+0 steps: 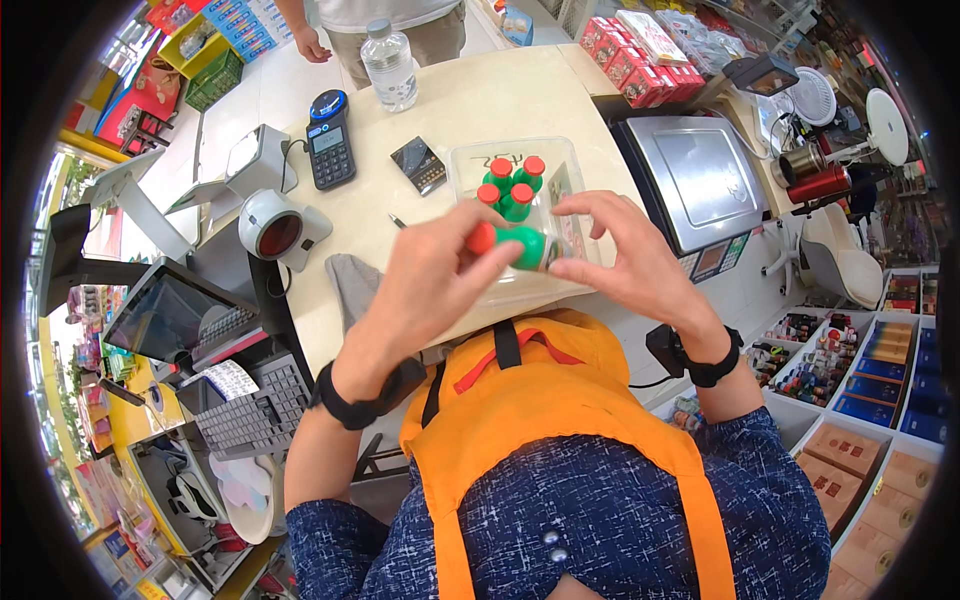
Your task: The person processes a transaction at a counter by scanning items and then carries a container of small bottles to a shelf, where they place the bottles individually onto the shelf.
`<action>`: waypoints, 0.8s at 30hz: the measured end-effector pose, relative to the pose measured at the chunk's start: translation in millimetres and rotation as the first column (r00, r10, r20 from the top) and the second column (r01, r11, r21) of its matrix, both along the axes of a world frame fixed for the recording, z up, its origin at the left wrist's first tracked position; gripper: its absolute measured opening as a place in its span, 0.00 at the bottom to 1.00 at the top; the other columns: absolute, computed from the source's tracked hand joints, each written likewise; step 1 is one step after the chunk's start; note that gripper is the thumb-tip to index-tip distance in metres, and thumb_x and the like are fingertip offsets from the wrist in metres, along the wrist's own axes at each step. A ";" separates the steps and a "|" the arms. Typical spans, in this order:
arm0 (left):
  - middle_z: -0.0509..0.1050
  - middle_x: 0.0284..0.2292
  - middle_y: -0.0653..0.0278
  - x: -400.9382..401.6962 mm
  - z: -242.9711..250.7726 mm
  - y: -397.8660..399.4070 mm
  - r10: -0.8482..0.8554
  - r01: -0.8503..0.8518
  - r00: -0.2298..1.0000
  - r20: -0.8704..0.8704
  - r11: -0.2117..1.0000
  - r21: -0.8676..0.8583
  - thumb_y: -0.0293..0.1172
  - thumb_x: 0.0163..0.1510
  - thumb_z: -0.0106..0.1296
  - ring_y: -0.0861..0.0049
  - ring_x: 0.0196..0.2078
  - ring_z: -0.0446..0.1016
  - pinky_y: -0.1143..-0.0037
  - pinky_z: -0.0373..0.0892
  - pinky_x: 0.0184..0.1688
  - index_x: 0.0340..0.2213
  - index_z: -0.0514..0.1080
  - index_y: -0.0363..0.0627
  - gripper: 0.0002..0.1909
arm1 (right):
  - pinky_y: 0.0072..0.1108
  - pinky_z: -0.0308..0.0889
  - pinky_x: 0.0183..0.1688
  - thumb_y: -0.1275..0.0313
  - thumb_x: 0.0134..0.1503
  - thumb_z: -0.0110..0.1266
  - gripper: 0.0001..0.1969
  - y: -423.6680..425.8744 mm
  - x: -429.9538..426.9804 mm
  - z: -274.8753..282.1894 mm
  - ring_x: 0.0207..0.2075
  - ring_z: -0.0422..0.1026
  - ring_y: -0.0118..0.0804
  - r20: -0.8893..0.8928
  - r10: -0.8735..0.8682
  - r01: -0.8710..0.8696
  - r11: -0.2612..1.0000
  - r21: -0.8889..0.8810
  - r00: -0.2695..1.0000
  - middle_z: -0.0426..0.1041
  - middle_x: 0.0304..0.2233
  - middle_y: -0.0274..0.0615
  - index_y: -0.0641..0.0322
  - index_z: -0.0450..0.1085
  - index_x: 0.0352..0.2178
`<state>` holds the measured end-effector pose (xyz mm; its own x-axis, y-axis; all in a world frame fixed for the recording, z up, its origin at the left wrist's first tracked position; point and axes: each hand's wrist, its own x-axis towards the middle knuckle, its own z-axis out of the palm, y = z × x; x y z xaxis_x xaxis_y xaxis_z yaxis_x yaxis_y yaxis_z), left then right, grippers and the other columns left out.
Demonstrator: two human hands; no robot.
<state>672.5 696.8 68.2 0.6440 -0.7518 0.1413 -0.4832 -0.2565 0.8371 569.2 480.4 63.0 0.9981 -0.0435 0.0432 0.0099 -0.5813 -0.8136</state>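
My left hand [435, 274] holds a small green bottle with a red cap [529, 249] by its cap end, lying nearly level and blurred. At the bottle's base, my right hand [626, 251] has thumb and fingers apart; whether its thumb touches the bottle I cannot tell. Just beyond, several green bottles with red caps [517, 201] stand close together in a clear plastic tub [461, 150]. The tub bears handwriting and stands on the pale counter [480, 90].
A black patterned card or packet [418, 165], a pen [397, 220], a grey cloth [351, 289], a payment terminal [330, 146], a scanner [281, 232] and a water bottle [390, 67] surround the tub. A steel-topped scale [697, 176] stands right. A person [397, 34] stands across the counter.
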 end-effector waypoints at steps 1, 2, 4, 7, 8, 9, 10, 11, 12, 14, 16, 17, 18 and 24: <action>0.68 0.19 0.62 -7.2 0.1 -0.3 -0.052 0.052 0.998 0.040 0.999 0.000 0.30 0.50 0.58 0.79 0.21 0.69 0.79 0.65 0.25 0.37 0.70 0.38 0.14 | 0.21 0.67 0.30 0.63 0.49 0.62 0.21 3.4 -1.7 2.4 0.30 0.71 0.36 0.246 0.161 -0.056 0.921 -0.387 0.956 0.72 0.38 0.42 0.60 0.67 0.42; 0.69 0.20 0.61 -14.9 -1.3 -1.5 -0.076 0.078 0.994 0.081 0.997 -0.018 0.30 0.51 0.58 0.76 0.22 0.69 0.78 0.65 0.25 0.37 0.69 0.38 0.14 | 0.25 0.68 0.32 0.67 0.46 0.63 0.22 8.5 -4.4 5.3 0.32 0.71 0.44 0.228 0.208 -0.112 0.920 -0.374 0.951 0.70 0.38 0.44 0.60 0.67 0.42; 0.70 0.24 0.55 -27.6 -5.2 -2.1 -0.131 0.133 0.979 0.156 0.991 -0.004 0.31 0.52 0.55 0.56 0.27 0.72 0.66 0.68 0.28 0.39 0.66 0.40 0.15 | 0.26 0.68 0.32 0.68 0.46 0.63 0.21 27.6 -9.7 7.8 0.32 0.71 0.46 0.118 0.181 -0.150 0.961 -0.234 0.976 0.70 0.37 0.45 0.61 0.67 0.42; 0.71 0.26 0.55 -38.6 -10.6 -3.9 -0.097 0.126 0.959 0.268 0.988 -0.093 0.31 0.52 0.55 0.56 0.27 0.72 0.67 0.68 0.29 0.42 0.65 0.41 0.17 | 0.29 0.68 0.35 0.73 0.46 0.61 0.18 31.2 -8.4 -2.9 0.34 0.71 0.49 0.079 0.193 -0.180 0.973 -0.145 0.978 0.69 0.35 0.47 0.63 0.66 0.40; 0.71 0.27 0.58 -40.5 -11.0 -3.6 -0.087 0.106 0.986 0.140 0.985 -0.134 0.31 0.52 0.55 0.61 0.25 0.72 0.70 0.68 0.27 0.45 0.65 0.42 0.20 | 0.29 0.69 0.34 0.74 0.47 0.61 0.17 30.4 -6.4 -3.3 0.34 0.71 0.48 0.115 0.152 -0.134 0.979 -0.151 0.982 0.69 0.35 0.47 0.63 0.66 0.40; 0.71 0.27 0.58 -39.2 -11.4 -1.6 -0.085 0.103 0.987 0.137 0.986 -0.132 0.31 0.52 0.55 0.61 0.25 0.72 0.70 0.68 0.27 0.45 0.65 0.42 0.20 | 0.29 0.69 0.34 0.74 0.48 0.60 0.16 27.4 -3.4 -5.5 0.33 0.71 0.47 0.151 0.110 -0.087 0.984 -0.154 0.982 0.68 0.34 0.47 0.63 0.66 0.39; 0.71 0.26 0.59 -35.8 -11.3 3.0 -0.014 0.023 0.997 0.082 0.994 -0.106 0.30 0.51 0.56 0.66 0.24 0.71 0.72 0.68 0.27 0.46 0.64 0.43 0.21 | 0.28 0.69 0.33 0.75 0.48 0.59 0.15 19.4 1.9 -14.2 0.32 0.72 0.45 0.261 0.069 -0.016 0.980 -0.199 0.963 0.68 0.35 0.47 0.63 0.66 0.39; 0.71 0.25 0.61 -31.9 -12.0 7.8 0.058 -0.056 0.998 0.028 0.996 -0.076 0.29 0.51 0.57 0.71 0.23 0.71 0.75 0.68 0.26 0.47 0.64 0.43 0.22 | 0.28 0.69 0.34 0.74 0.48 0.60 0.15 12.7 7.0 -14.6 0.31 0.72 0.43 0.244 0.000 0.054 0.975 -0.215 0.970 0.68 0.35 0.46 0.64 0.67 0.38; 0.70 0.23 0.63 -27.7 -19.1 12.9 0.145 -0.146 0.989 -0.021 0.984 -0.104 0.27 0.50 0.58 0.79 0.22 0.68 0.78 0.67 0.25 0.47 0.65 0.43 0.22 | 0.27 0.69 0.34 0.73 0.48 0.61 0.15 9.8 12.0 -18.0 0.32 0.72 0.42 0.162 -0.106 0.134 0.975 -0.175 0.981 0.68 0.35 0.46 0.64 0.68 0.38; 0.71 0.22 0.63 -20.0 -30.3 23.2 0.261 -0.259 0.965 -0.003 0.958 -0.127 0.25 0.51 0.57 0.79 0.22 0.68 0.79 0.66 0.26 0.42 0.68 0.39 0.16 | 0.27 0.69 0.34 0.72 0.48 0.61 0.15 6.9 20.0 -29.5 0.33 0.72 0.41 0.076 -0.203 0.212 0.967 -0.140 0.976 0.68 0.36 0.45 0.64 0.68 0.37; 0.71 0.23 0.63 -14.1 -37.8 29.8 0.304 -0.301 0.953 0.003 0.943 -0.144 0.24 0.51 0.56 0.79 0.23 0.68 0.79 0.66 0.27 0.40 0.69 0.38 0.13 | 0.27 0.67 0.34 0.71 0.44 0.64 0.17 6.0 28.7 -45.3 0.34 0.70 0.38 0.078 -0.234 0.244 0.950 -0.193 0.969 0.68 0.30 0.42 0.63 0.70 0.36; 0.72 0.23 0.62 -12.2 -39.0 32.9 0.331 -0.326 0.943 0.027 0.939 -0.106 0.24 0.51 0.55 0.78 0.23 0.68 0.79 0.66 0.28 0.38 0.70 0.37 0.12 | 0.27 0.67 0.34 0.71 0.44 0.64 0.17 5.8 30.4 -48.6 0.34 0.70 0.38 0.078 -0.231 0.242 0.951 -0.193 0.970 0.68 0.30 0.42 0.63 0.70 0.36; 0.72 0.24 0.61 -9.8 -41.2 37.0 0.359 -0.356 0.932 0.052 0.932 -0.068 0.23 0.51 0.55 0.77 0.24 0.69 0.79 0.66 0.28 0.37 0.70 0.37 0.10 | 0.27 0.66 0.33 0.71 0.42 0.65 0.17 7.6 33.7 -49.8 0.33 0.69 0.38 0.164 -0.211 0.257 0.896 -0.363 0.964 0.70 0.31 0.38 0.61 0.70 0.35; 0.72 0.28 0.61 8.9 -76.9 72.8 0.499 -0.518 0.818 0.286 0.856 -0.011 0.23 0.49 0.54 0.70 0.32 0.71 0.73 0.64 0.38 0.34 0.71 0.39 0.09 | 0.28 0.55 0.42 0.70 0.36 0.68 0.20 -3.2 42.7 -70.9 0.40 0.64 0.37 0.309 -0.132 0.296 0.758 -0.582 0.942 0.69 0.34 0.31 0.52 0.71 0.34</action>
<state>681.4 769.6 -8.7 0.8808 -0.3418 0.3277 -0.4719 -0.5769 0.6667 611.9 477.2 -7.9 0.9206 -0.1366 0.3659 -0.0350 -0.9619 -0.2711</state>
